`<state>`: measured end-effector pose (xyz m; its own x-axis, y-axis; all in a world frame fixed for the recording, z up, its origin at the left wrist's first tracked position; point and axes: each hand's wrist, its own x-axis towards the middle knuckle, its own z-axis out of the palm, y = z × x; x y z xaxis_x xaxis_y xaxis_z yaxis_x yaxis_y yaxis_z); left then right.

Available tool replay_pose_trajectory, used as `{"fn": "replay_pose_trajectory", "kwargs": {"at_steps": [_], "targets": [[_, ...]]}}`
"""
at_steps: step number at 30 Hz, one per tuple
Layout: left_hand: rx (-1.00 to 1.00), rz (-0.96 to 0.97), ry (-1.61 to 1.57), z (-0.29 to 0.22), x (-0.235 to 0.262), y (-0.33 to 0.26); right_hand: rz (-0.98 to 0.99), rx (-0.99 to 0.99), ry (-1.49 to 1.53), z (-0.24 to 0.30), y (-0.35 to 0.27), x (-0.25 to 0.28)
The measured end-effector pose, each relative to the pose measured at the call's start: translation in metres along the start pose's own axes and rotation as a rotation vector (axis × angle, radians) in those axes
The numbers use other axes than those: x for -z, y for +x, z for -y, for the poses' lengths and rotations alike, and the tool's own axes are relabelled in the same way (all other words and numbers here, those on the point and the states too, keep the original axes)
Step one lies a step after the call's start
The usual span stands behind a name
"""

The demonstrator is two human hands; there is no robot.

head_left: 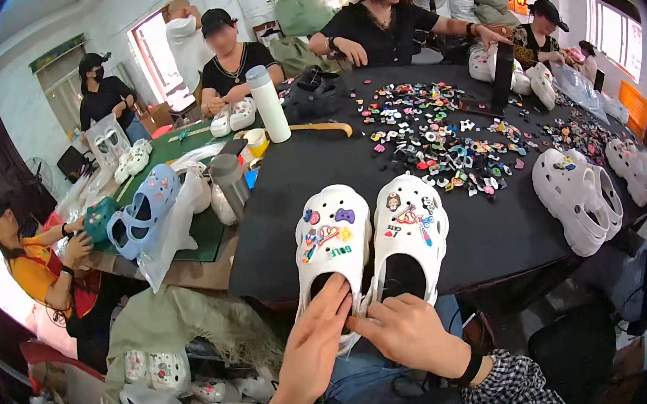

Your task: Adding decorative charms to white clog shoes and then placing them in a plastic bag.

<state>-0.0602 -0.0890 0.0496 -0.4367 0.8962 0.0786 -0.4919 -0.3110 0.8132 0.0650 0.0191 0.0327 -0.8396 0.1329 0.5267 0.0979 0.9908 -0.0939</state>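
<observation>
We slip the close-set fingers of our left hand [316, 341] into the left white clog [330, 237] and curl our right hand [410, 336] against the right white clog [412, 232], though we cannot tell what either pinches, both clogs at the near edge of the bench [493, 235], with loose charms [436, 135] strewn beyond.

We see two white clogs [331, 240] side by side, toes pointing away, tops dotted with colourful charms [345, 216], heels past the black table's [493, 235] near edge
</observation>
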Motion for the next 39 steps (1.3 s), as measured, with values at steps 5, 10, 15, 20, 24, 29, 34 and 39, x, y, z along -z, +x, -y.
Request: {"fn": "replay_pose_trajectory", "kwargs": {"at_steps": [5, 10, 15, 20, 24, 29, 34, 39], "targets": [[-0.375, -0.133, 0.686, -0.004, 0.03, -0.023, -0.041, -0.049, 0.022, -0.002, 0.019, 0.005], [-0.599, -0.32, 0.788, 0.036, 0.06, -0.018, -0.088, -0.075, 0.062, -0.014, 0.038, 0.01], [-0.463, -0.248, 0.852, 0.077, 0.056, -0.022, -0.053, -0.056, 0.129, -0.011, 0.037, 0.01], [-0.449, -0.272, 0.841, 0.081, 0.043, -0.012, 0.053, -0.061, 0.046, -0.006, 0.034, 0.011], [-0.464, -0.266, 0.933, 0.086, 0.047, -0.008, 0.044, -0.093, 0.055, -0.009, 0.034, 0.016], [-0.491, -0.26, 0.911, 0.088, 0.048, -0.004, -0.145, -0.268, 0.308, -0.013, 0.029, 0.029], [-0.466, -0.265, 0.977, 0.084, 0.044, -0.004, -0.299, -0.339, 0.268, -0.04, 0.039, 0.043], [-0.484, -0.243, 1.034, 0.082, 0.037, -0.006, -0.181, -0.143, -0.081, -0.059, 0.058, 0.028]]}}
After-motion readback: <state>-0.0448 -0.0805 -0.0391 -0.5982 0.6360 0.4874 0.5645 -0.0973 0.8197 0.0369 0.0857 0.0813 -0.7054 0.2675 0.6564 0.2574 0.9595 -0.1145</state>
